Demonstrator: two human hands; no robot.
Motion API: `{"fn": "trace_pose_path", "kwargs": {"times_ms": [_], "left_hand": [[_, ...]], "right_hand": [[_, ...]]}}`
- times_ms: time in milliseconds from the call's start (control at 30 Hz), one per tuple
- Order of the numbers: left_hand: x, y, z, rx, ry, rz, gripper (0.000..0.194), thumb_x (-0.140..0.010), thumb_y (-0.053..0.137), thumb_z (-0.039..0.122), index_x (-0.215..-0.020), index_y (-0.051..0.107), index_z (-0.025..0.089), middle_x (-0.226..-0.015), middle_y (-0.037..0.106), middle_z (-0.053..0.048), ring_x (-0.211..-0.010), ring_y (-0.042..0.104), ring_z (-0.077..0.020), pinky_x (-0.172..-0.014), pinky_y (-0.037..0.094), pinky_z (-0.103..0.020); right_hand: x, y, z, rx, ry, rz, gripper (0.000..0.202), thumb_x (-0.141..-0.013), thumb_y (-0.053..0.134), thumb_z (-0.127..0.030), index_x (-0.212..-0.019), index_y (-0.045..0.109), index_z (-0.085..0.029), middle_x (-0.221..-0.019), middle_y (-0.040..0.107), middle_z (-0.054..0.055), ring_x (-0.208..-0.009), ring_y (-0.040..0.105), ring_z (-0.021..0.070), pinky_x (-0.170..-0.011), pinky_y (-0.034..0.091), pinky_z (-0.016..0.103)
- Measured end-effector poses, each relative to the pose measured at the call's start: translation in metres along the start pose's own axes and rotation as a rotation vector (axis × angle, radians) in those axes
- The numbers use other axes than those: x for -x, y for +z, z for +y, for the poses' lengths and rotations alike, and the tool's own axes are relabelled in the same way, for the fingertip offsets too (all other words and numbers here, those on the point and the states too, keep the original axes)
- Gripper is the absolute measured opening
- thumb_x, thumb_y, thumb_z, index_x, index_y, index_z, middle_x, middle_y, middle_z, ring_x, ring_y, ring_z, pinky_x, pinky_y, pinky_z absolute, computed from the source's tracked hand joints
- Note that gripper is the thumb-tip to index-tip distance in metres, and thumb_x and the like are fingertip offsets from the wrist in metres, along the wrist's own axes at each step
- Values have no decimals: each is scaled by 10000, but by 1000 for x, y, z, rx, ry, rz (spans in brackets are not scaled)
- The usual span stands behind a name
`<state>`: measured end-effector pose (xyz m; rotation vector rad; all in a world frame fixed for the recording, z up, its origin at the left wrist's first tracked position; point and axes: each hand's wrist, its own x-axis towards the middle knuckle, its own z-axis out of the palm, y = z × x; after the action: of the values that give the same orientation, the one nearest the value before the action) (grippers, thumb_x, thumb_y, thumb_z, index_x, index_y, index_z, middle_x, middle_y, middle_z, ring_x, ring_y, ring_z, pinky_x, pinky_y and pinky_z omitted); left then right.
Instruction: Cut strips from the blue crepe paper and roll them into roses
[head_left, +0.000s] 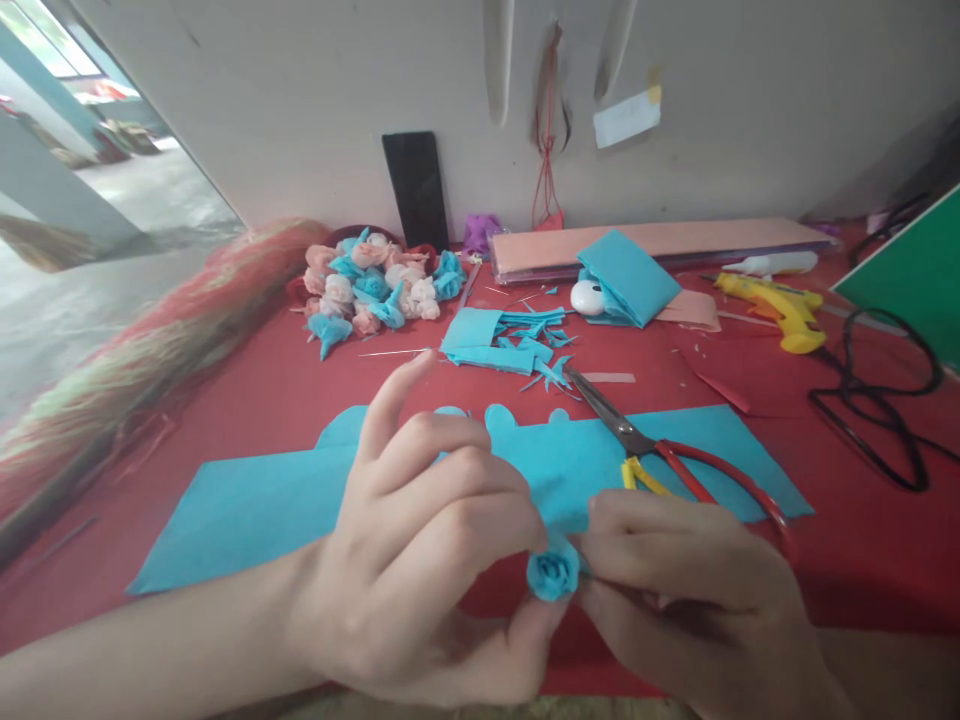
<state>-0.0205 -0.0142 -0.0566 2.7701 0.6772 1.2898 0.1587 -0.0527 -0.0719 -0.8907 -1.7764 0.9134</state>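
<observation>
A small blue paper rose (553, 568) is held up close, its rolled petals facing me. My left hand (450, 540) pinches the rose's left edge between thumb and a finger, while its little finger sticks up. From the other side, my right hand (690, 580) grips the rose with thumb and fingers closed; its base is hidden there. Under both hands lies a blue paper sheet (255, 510) with scalloped bumps along its far edge. Red-handled scissors (630, 435) rest on this sheet, just beyond my right hand.
Finished paper flowers (371, 285) are heaped at the back left. Blue paper scraps (502, 340), a folded blue packet (630, 278) and a yellow glue gun (787, 305) with a black cord lie behind. A dark phone (416, 190) leans on the wall. A straw broom (165, 330) lies left.
</observation>
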Motion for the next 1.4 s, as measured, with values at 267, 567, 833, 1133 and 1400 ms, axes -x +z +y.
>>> {"fn": "trace_pose_path", "kwargs": {"times_ms": [267, 567, 833, 1133, 1400], "left_hand": [[3, 1, 4, 66, -9, -36, 285, -649, 577, 133, -914, 488, 188, -727, 666, 32, -740, 549, -167, -1095, 239, -506], [-1, 0, 7, 138, -47, -43, 320, -618, 549, 37, -904, 497, 171, -686, 674, 28, -702, 563, -161, -1071, 316, -500], [-1, -1, 10, 134, -80, -54, 301, -617, 551, 28, -868, 495, 184, -647, 653, 53, -697, 587, -143, -1080, 340, -474], [5, -2, 9, 271, -217, -157, 430, -685, 672, 189, -1049, 442, 193, -930, 604, -5, -870, 569, -172, -1115, 216, -431], [-4, -8, 6, 875, -635, -276, 84, -847, 551, 149, -778, 591, 175, -789, 615, 5, -776, 573, -136, -808, 455, -272]], "right_hand": [[1, 3, 5, 62, -118, 34, 224, -774, 534, -30, -590, 557, -156, -533, 369, -58, -469, 369, 57, -430, 332, 179], [2, 4, 8, 152, -232, 69, 178, -811, 544, -44, -691, 566, -174, -550, 441, -60, -495, 417, 56, -462, 360, 175], [2, 5, 7, 142, -211, 68, 146, -849, 552, -81, -780, 600, -200, -549, 471, -67, -475, 437, 59, -445, 389, 166], [-9, -12, 4, 396, -257, -37, 176, -875, 572, -333, -906, 721, -245, -620, 588, 14, -585, 583, 140, -523, 515, 250], [-15, -21, 4, 398, -398, 11, 183, -883, 541, -100, -898, 695, -198, -589, 633, -12, -531, 606, 104, -513, 509, 219]]}}
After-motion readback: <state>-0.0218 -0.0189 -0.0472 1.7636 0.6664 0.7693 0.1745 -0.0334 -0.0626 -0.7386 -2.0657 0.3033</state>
